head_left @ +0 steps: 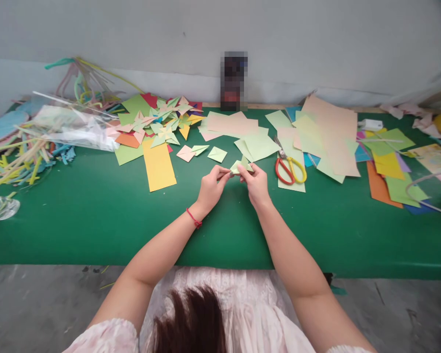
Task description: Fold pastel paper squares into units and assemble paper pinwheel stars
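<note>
Between my two hands, just above the green table, is a small piece of folded pale green paper [238, 167]. My left hand [212, 186] pinches its left corner between thumb and fingertips. On the right side, my right hand [256, 184] grips it with the thumb on top and fingers behind. Just beyond lie a folded light green square [217, 154], a folded pink square [185, 153] and a green folded piece [199, 150]. Scissors [288, 164] with one red and one yellow handle rest right of my right hand, partly on pale green paper.
A pile of folded paper stars [165, 122] sits at back left, by a yellow sheet [159, 165]. Pipe cleaners [29, 159] and a clear plastic bag [77, 128] lie far left. Pink sheets [340, 142] and coloured papers [389, 166] spread right. A pixelated dark object [233, 81] stands against the wall.
</note>
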Available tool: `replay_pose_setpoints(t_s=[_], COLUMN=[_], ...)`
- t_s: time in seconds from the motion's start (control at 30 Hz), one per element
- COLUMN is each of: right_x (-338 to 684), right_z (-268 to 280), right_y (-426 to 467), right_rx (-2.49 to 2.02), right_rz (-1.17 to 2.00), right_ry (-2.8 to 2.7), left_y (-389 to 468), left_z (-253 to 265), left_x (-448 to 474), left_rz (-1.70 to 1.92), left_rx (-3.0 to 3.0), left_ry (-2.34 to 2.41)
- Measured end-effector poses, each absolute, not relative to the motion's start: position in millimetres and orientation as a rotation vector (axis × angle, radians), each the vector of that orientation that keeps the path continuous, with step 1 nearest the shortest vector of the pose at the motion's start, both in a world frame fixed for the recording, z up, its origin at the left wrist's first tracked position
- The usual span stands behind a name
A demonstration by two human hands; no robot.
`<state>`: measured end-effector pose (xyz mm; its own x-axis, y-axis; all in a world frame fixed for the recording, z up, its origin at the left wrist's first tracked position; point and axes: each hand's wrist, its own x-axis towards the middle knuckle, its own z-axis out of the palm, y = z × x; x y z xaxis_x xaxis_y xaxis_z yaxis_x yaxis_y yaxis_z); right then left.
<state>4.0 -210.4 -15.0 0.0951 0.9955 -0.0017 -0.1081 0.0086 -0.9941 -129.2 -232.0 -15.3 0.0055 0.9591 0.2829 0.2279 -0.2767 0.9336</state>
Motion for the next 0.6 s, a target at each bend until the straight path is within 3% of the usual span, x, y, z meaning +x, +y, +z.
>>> replay_pose_setpoints(t_s=[0.4,0.6], right_x=[3.8,6.2], right_z=[-10.9,-10.2], right_y=[-213.0,-212.4], right_rx=[-1.216,-1.258], right_rz=[1.026,0.964], right_ry=[-1.164,-1.215], left_y=[-231.6,-225.1], left_z=[-20.9,-19.4], left_x=[-119.3,-122.5], left_rz=[1.387,1.246], left_rx=[1.206,1.061], left_ry=[1.064,0.936])
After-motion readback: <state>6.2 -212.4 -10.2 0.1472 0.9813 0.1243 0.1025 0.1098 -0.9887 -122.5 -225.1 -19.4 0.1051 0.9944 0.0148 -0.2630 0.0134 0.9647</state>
